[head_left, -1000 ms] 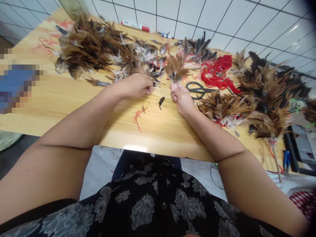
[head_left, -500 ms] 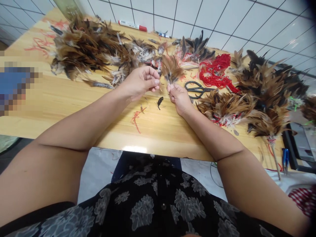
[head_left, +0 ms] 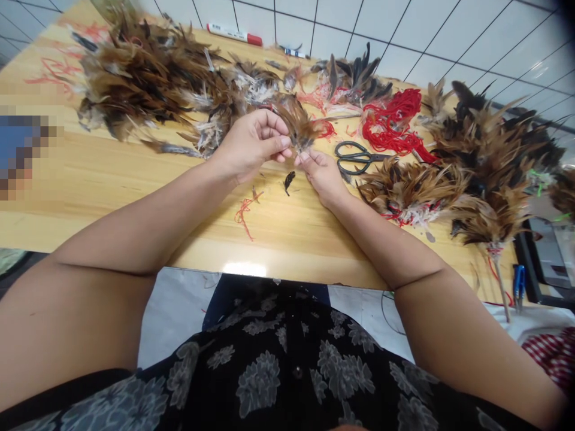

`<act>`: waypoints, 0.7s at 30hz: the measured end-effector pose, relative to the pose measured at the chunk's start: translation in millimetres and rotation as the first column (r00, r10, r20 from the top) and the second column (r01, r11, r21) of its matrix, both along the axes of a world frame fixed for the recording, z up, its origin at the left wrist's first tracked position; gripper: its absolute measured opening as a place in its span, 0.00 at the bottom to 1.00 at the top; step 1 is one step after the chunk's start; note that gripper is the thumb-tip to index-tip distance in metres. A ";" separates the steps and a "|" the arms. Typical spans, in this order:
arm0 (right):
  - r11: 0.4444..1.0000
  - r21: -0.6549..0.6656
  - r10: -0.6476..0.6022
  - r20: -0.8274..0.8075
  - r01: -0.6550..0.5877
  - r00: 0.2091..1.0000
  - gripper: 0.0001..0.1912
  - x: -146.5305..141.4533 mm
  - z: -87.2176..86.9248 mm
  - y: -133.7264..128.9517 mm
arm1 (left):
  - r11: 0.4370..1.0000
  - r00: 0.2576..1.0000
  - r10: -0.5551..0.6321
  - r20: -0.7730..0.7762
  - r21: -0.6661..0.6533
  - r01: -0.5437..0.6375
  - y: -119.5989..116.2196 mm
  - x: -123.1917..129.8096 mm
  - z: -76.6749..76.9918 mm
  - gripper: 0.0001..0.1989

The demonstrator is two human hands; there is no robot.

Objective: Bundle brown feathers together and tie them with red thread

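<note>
My right hand (head_left: pixel 321 172) pinches the quill ends of a small bunch of brown feathers (head_left: pixel 298 124), whose tips point up and away from me. Close on its left, my left hand (head_left: pixel 256 146) is closed, thumb against forefinger, by the side of the bunch. Whatever lies between those fingertips is too small to make out. Below the hands, a loose black feather (head_left: pixel 288 182) and a tangle of thin red thread (head_left: pixel 243 215) lie on the wooden table (head_left: pixel 287 254). Black-handled scissors (head_left: pixel 359 158) rest just right of my right hand.
A large heap of brown feathers (head_left: pixel 139 90) covers the back left. Red string (head_left: pixel 390 123) lies behind the scissors. Feather bundles (head_left: pixel 413 185) and a feather duster on a stick (head_left: pixel 494 224) fill the right side. A marker (head_left: pixel 233 34) lies along the tiled wall.
The feather bunch has tipped to the left, closer to my left hand. My right hand has shifted slightly left with it, and the view has moved a little.
</note>
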State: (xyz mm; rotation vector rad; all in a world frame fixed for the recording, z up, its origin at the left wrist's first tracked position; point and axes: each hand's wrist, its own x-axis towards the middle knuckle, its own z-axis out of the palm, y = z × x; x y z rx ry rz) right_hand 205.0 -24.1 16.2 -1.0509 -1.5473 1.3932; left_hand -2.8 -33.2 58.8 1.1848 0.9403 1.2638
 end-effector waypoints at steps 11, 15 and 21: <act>0.996 -0.024 -0.084 -0.013 0.084 0.996 0.28 0.9 4.8 -4.4 | 0.996 0.999 -0.009 -0.044 -0.083 0.005 -5.6 -4.6 13.4 0.24; 0.996 -0.048 -0.080 -0.050 0.077 0.996 0.27 -2.8 6.2 -4.8 | 0.998 0.996 -0.012 -0.093 -0.066 0.006 -7.6 -1.3 12.3 0.25; 0.992 -0.090 -0.097 -0.077 0.089 0.992 0.24 -9.1 15.4 -7.4 | 0.999 0.991 -0.049 -0.125 0.014 0.051 -1.3 -2.3 -0.2 0.28</act>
